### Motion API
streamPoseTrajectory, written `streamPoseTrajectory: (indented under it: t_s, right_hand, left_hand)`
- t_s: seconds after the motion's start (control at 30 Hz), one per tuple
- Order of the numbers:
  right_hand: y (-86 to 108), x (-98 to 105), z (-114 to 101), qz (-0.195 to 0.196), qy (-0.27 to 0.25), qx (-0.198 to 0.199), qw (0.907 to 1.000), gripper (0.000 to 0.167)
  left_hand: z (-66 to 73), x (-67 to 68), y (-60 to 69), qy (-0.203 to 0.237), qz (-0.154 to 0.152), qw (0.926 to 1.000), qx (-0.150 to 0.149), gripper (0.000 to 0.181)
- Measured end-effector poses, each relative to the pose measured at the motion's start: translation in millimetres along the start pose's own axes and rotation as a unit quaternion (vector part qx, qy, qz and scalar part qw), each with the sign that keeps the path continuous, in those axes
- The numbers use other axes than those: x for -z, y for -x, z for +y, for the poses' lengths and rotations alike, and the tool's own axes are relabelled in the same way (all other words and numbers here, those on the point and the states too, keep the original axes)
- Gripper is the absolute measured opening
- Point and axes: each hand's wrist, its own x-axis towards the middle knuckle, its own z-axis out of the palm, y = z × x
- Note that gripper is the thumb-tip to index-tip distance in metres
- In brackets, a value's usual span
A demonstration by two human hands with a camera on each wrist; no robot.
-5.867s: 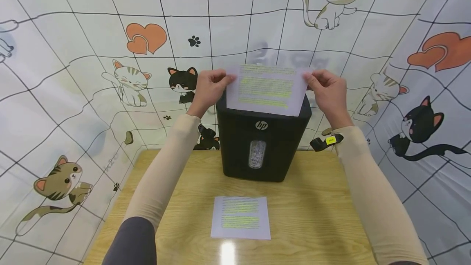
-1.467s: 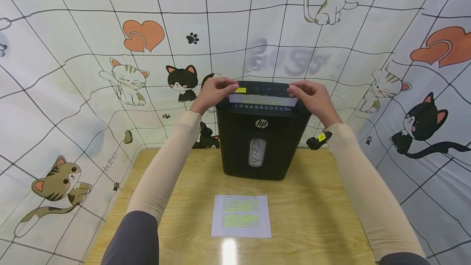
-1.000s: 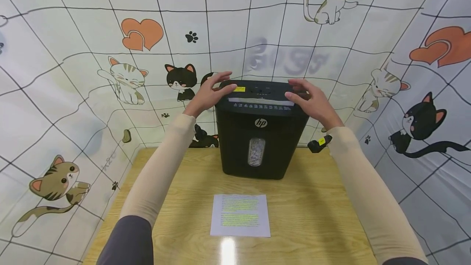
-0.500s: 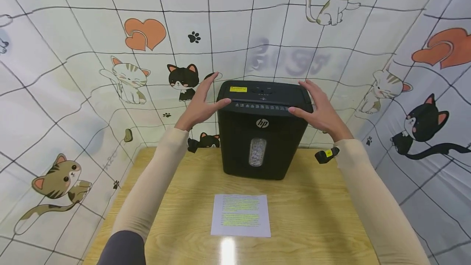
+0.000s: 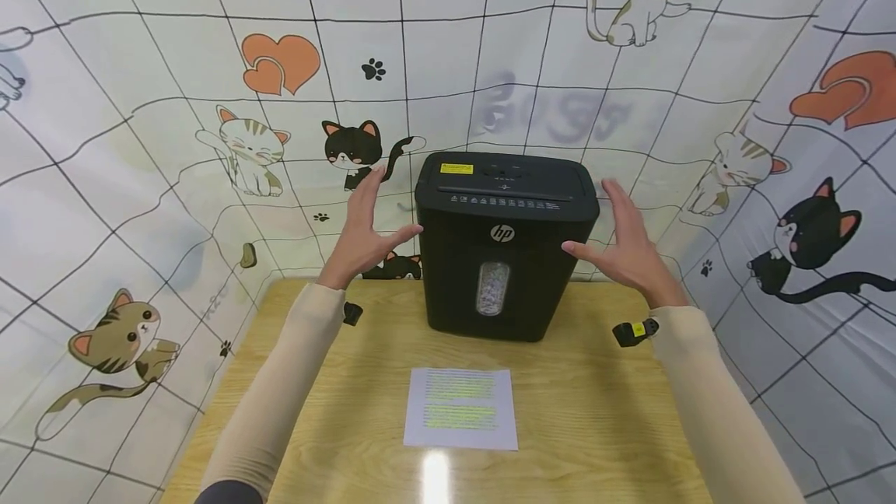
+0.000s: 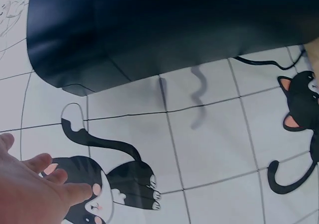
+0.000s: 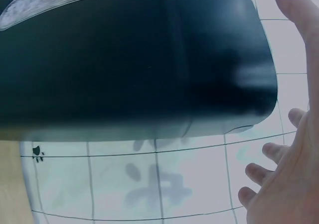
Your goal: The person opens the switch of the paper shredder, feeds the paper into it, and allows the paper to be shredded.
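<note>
A black HP paper shredder (image 5: 455,271) stands upright at the back of the table, with shredded bits behind its clear front window (image 5: 493,288). No paper shows in the slot (image 5: 504,193) on its top. To the shredder's left is my left hand (image 5: 360,239), fingers spread and holding nothing. My right hand (image 5: 626,251) is on the other side, also spread, its thumb in front of the shredder's right edge in the head view. In the right wrist view, the right hand (image 7: 289,179) appears apart from the black body. A printed sheet (image 5: 460,438) with yellow highlighting lies on the table in front.
The wooden table (image 5: 581,411) reaches back to a white curtain (image 5: 448,37) printed with cats and hearts, close behind the shredder. More curtain hangs at both sides. A small dark camera (image 5: 633,331) is strapped to the right wrist.
A highlighted sheet held by both hands went down into the shredder slot and is out of sight. Both hands let go, spread, and moved apart and lower to the shredder's sides.
</note>
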Motion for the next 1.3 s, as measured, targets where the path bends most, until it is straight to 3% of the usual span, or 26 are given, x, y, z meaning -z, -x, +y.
streamPoseTrajectory:
  t_s: [0.17,0.4,0.77,1.3]
  right_hand:
    - [13.0,-7.5,10.3,-0.004,0.002,-0.019,0.9998,0.118]
    - [33.2,-24.4,24.2,-0.001,-0.002,-0.04,0.9992,0.12]
    - [65.8,-59.7,50.1,-0.019,-0.016,-0.079,0.9965,0.12]
    - [106.8,-119.6,82.1,-0.065,-0.039,-0.11,0.9911,0.121]
  left_hand:
    - [-11.0,-5.6,16.2,-0.015,0.009,0.9998,0.009,0.111]
    - [-28.6,-16.5,46.8,-0.016,-0.003,0.9994,0.031,0.112]
    - [-63.2,-50.2,95.4,0.005,-0.032,0.9962,0.081,0.114]
    - [-96.4,-99.1,163.2,0.033,-0.07,0.9867,0.143,0.118]
